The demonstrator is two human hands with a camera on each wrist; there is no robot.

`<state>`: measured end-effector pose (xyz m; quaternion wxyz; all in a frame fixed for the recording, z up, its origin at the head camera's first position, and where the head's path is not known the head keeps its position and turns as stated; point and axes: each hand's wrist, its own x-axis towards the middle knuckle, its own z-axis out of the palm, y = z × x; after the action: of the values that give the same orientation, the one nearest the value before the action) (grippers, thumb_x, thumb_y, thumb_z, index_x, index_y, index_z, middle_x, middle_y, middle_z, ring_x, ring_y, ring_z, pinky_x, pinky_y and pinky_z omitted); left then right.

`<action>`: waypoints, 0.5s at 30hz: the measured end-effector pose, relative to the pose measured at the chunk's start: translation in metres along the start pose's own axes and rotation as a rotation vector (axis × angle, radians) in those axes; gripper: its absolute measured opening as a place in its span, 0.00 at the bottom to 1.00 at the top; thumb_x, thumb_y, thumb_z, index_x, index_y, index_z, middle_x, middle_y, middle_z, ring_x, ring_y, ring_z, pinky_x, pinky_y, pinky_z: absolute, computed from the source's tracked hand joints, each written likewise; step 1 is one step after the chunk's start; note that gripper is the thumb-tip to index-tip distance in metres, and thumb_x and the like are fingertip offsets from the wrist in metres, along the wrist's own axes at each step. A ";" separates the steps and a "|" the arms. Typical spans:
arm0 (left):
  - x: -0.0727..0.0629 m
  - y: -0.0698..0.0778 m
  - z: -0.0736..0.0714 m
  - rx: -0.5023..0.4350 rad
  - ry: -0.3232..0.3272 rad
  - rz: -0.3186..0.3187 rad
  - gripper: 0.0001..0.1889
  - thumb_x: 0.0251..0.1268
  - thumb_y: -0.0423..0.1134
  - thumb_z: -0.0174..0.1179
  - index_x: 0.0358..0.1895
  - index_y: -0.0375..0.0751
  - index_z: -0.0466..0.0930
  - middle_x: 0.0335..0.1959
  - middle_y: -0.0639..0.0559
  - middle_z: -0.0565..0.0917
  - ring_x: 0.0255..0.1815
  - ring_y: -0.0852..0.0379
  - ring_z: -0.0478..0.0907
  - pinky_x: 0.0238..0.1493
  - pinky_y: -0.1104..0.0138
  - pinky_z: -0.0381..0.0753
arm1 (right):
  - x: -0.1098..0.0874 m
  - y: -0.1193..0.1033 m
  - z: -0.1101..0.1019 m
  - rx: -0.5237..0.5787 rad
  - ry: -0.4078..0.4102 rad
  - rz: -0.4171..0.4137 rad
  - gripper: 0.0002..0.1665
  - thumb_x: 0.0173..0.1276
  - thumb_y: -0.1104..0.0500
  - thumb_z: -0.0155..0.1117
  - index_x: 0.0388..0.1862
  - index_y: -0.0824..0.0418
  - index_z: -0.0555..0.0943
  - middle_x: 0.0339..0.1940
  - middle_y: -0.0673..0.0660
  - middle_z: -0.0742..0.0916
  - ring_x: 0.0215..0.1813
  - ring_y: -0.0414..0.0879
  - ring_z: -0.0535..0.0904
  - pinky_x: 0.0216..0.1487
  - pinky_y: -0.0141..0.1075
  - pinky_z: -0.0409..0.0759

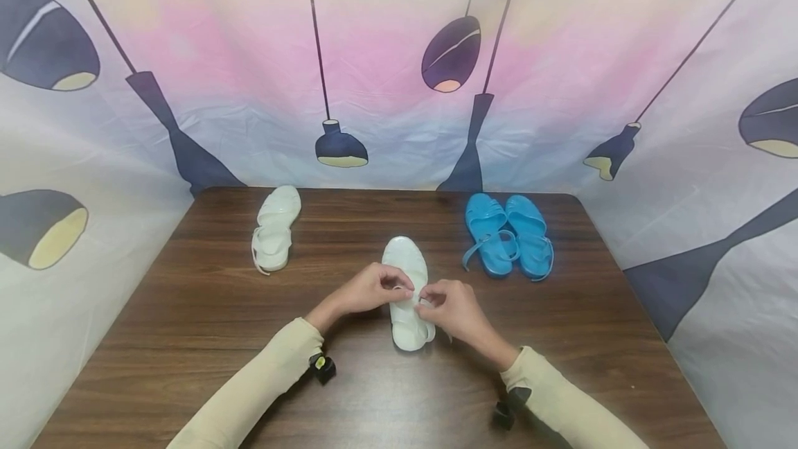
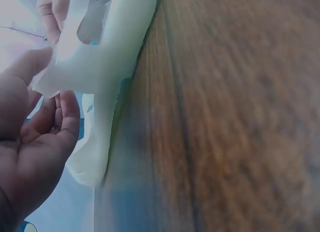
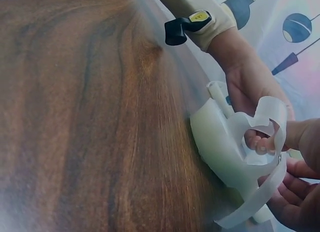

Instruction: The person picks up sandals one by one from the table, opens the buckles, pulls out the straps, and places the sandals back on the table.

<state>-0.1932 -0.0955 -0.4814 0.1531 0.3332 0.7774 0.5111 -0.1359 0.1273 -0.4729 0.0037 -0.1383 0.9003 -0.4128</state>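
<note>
"Pinching what, the white sandal?"

"Yep, left hand and right hand both clamped on its straps, one each side. It's mid-table, toe facing the far edge."

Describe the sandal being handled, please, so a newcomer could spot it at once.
On the brown table, look near the middle for the left hand and right hand. They hold the white sandal; the other white sandal, farther left, and the blue sandals, farther right, lie untouched.
</note>
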 end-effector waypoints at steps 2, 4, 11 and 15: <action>0.002 0.001 0.002 -0.005 -0.016 0.008 0.06 0.69 0.37 0.68 0.44 0.39 0.88 0.40 0.51 0.90 0.40 0.64 0.81 0.45 0.70 0.81 | 0.000 0.000 0.000 0.000 0.004 -0.003 0.08 0.58 0.59 0.79 0.37 0.57 0.90 0.30 0.47 0.87 0.34 0.39 0.81 0.36 0.32 0.84; 0.003 0.000 0.004 -0.003 -0.026 0.013 0.06 0.68 0.37 0.68 0.44 0.40 0.88 0.40 0.53 0.90 0.41 0.64 0.80 0.47 0.69 0.80 | 0.000 0.000 0.000 0.002 0.009 -0.006 0.08 0.58 0.60 0.79 0.37 0.57 0.90 0.30 0.47 0.88 0.34 0.39 0.81 0.37 0.32 0.84; 0.003 0.000 0.006 0.045 0.005 -0.003 0.04 0.65 0.38 0.72 0.40 0.43 0.91 0.36 0.58 0.90 0.37 0.65 0.80 0.42 0.72 0.80 | -0.001 0.002 0.001 -0.003 0.015 -0.026 0.08 0.58 0.58 0.79 0.37 0.56 0.91 0.31 0.46 0.88 0.34 0.38 0.81 0.35 0.31 0.83; 0.002 0.001 0.004 0.072 0.011 -0.022 0.05 0.64 0.40 0.72 0.39 0.45 0.92 0.35 0.59 0.91 0.33 0.65 0.78 0.38 0.73 0.78 | 0.000 0.002 0.000 -0.014 0.001 -0.028 0.08 0.58 0.60 0.79 0.37 0.56 0.90 0.30 0.46 0.87 0.34 0.38 0.81 0.36 0.31 0.83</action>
<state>-0.1924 -0.0913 -0.4822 0.1421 0.3272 0.7997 0.4828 -0.1361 0.1288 -0.4743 -0.0033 -0.1508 0.9010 -0.4067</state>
